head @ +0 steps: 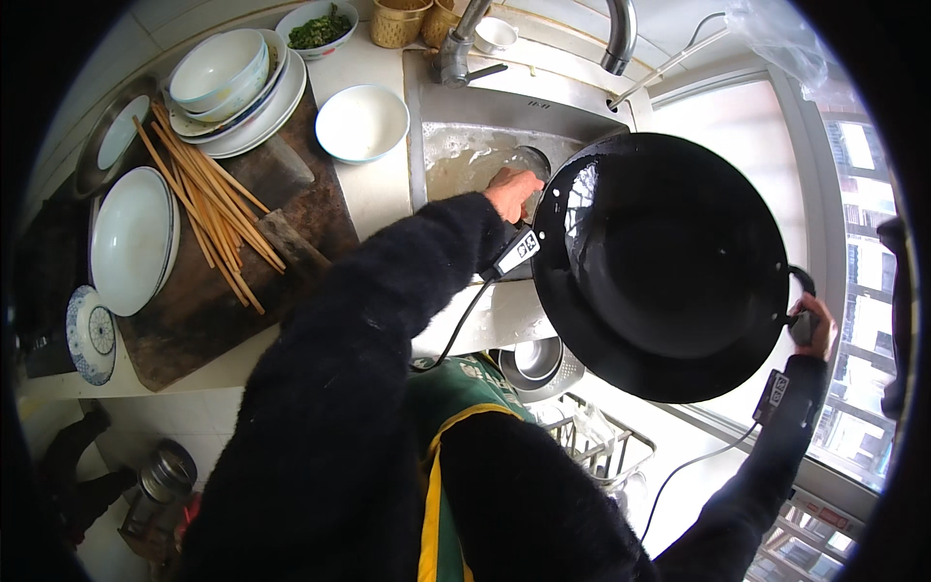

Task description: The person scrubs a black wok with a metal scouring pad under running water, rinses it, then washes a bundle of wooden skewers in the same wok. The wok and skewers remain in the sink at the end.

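Note:
A large black wok (676, 269) is held tilted over the right side of the steel sink (509, 109), its wet inside facing me. My right hand (816, 327) grips the loop handle at its right rim. At the opposite rim, beside two rivets, my left hand (513, 193) is curled over the sink; the handle there is hidden by the fingers. Cloudy, foamy water (465, 164) moves in the basin below. A dark curved edge (534, 156) shows just past my left hand, too unclear to name.
The faucet (456, 62) arches over the sink. Left of it stand a white bowl (362, 124), stacked bowls and plates (251, 131), chopsticks (211, 196) and a cleaver (273, 174) on a dark board (182, 349). A wire rack (633, 455) is below; a window (862, 291) is at right.

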Motion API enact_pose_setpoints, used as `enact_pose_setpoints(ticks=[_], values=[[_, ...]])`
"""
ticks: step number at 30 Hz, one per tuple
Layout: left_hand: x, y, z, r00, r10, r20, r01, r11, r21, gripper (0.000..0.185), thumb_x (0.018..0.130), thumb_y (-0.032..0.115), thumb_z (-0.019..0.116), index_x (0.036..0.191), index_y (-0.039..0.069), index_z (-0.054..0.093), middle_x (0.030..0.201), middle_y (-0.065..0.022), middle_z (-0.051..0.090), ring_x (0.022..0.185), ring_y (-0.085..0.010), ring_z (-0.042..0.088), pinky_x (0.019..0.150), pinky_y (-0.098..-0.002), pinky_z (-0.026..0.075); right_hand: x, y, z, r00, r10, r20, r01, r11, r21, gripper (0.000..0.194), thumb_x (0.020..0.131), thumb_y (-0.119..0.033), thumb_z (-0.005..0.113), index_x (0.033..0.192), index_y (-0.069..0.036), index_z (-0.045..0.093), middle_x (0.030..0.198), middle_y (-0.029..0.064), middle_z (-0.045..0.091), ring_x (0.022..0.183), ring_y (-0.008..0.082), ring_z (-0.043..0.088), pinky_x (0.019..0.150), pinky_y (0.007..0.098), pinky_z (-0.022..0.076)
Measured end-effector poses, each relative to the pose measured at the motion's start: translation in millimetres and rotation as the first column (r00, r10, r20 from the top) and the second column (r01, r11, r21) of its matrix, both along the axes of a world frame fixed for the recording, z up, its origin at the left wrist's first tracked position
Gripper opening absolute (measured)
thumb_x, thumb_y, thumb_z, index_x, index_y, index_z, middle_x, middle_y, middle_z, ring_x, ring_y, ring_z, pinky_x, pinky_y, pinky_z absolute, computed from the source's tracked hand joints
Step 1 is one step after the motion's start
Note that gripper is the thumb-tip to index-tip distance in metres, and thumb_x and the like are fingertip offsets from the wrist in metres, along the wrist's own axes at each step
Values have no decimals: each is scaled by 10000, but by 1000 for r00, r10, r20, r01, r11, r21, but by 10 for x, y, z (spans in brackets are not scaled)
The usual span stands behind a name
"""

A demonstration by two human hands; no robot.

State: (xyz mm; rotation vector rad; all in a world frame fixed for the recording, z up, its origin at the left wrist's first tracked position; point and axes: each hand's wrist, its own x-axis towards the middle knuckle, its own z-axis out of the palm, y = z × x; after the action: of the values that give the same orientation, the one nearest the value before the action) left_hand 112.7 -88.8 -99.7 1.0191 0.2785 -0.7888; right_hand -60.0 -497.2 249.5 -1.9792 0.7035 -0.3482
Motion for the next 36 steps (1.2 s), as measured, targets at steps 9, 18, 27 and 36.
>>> enact_pose_setpoints(ticks=[9,18,27,36], values=[[101,301,160,935,161,316,-157,987,-40,204,707,67,652,583,-7,508,550,-92,468,421,-194,446,410,-340,368,-469,-354,-1245,987,-149,66,113,917,383,121,727,-69,603,704,48,583,637,133,561,564,225,548,546,296,454],[-81,410,629,942,148,302,-207,963,172,199,775,52,681,673,-11,522,595,-71,510,461,-144,442,419,-284,361,-530,-634,-1858,985,-154,71,88,820,566,146,748,-81,579,707,59,567,663,144,555,589,232,551,563,296,456],[-244,310,889,922,107,372,-205,950,236,219,769,230,739,833,56,623,639,51,498,496,-33,346,409,-189,287,-567,-829,-2115,993,-45,105,-11,875,483,137,777,-57,587,770,78,609,673,128,581,589,210,570,572,291,473],[-324,309,926,893,57,446,-235,905,355,296,680,256,786,790,34,624,632,14,492,520,-80,387,459,-229,329,-428,-730,-1694,952,-74,-299,-55,915,-401,553,727,-361,698,1008,108,614,919,218,643,829,291,637,761,331,506]])
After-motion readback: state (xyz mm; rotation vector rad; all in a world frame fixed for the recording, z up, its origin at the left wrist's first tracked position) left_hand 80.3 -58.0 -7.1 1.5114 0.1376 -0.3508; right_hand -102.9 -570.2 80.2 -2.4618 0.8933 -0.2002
